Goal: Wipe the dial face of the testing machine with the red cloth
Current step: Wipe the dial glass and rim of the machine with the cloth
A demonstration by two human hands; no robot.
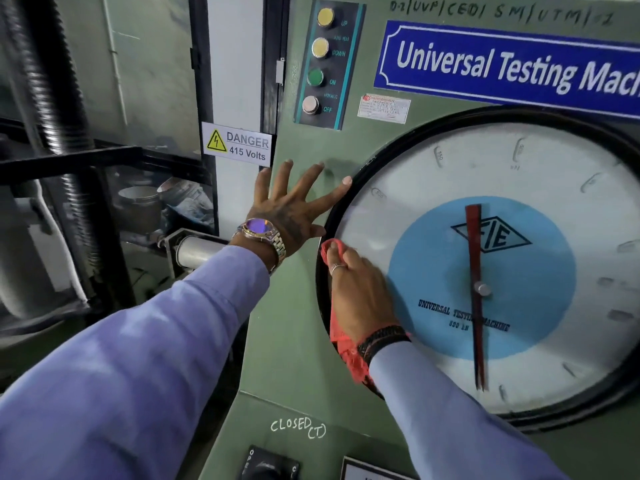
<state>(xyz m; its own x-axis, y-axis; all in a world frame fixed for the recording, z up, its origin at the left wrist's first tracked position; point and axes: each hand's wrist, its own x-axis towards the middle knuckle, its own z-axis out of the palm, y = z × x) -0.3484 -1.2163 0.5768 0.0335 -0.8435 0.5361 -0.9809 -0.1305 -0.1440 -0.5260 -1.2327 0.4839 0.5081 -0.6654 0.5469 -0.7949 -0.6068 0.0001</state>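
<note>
The round dial face [433,174] is white with a blue centre, a red pointer and a black rim, set in the green panel of the testing machine. My right hand [360,292] presses the red cloth [349,355] flat against the dial's left edge; the cloth sticks out above my fingers and hangs below my wrist. My left hand [294,209] lies flat on the green panel just left of the dial, fingers spread, one fingertip touching the black rim. It holds nothing.
A button strip [325,60] with UP, DOWN, ON and OFF buttons sits above my left hand. A "DANGER 415 Volts" sticker [239,147] is on the left. A black selector knob [270,465] is below. Black machine frame and screw columns [65,133] stand at far left.
</note>
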